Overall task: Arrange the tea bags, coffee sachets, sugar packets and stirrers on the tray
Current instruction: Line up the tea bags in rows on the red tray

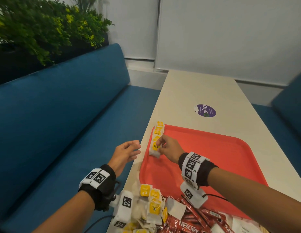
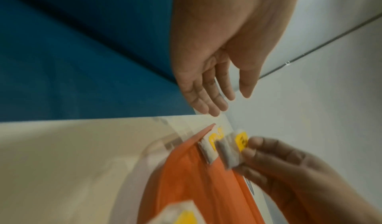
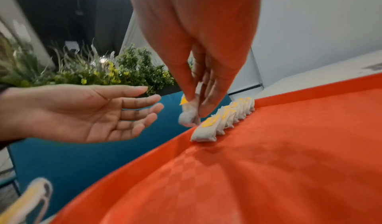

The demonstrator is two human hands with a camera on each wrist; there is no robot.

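A red tray (image 1: 213, 153) lies on the beige table. Several white tea bags with yellow tags (image 1: 157, 132) stand in a row along its left rim (image 3: 231, 113). My right hand (image 1: 165, 147) pinches one more tea bag (image 1: 154, 148) (image 3: 188, 116) at the near end of that row, just above the rim. My left hand (image 1: 128, 152) (image 3: 99, 111) hovers open, palm up, left of the tray over the table edge, holding nothing. Loose tea bags (image 1: 151, 204) and red Nescafe coffee sachets (image 1: 188, 222) lie heaped at the tray's near end.
White sugar packets (image 1: 242, 227) show at the bottom edge. A purple round sticker (image 1: 206, 111) sits on the table (image 1: 196, 91) beyond the tray. A blue bench (image 1: 62, 115) runs along the left, with green plants (image 1: 37, 27) behind it.
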